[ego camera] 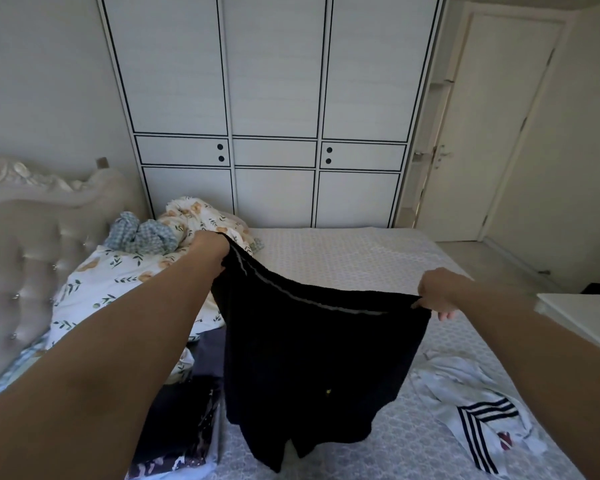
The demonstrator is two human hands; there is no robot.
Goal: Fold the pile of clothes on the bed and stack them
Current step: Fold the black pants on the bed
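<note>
Black shorts [312, 355] hang above the bed [361, 258] as we pinch the waistband with left hand [210, 245] and right hand [437, 294], fingers curled tight.

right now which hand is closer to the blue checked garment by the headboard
Left. The left hand grips the black shorts just right of the blue checked garment. The right hand pinches the other end of the waistband, far across the bed.

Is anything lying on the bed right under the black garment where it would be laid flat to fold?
Nothing visible does. The black garment hangs from both hands over bare mattress cover; the folded stack lies to its left and a white striped garment to its right.
</note>
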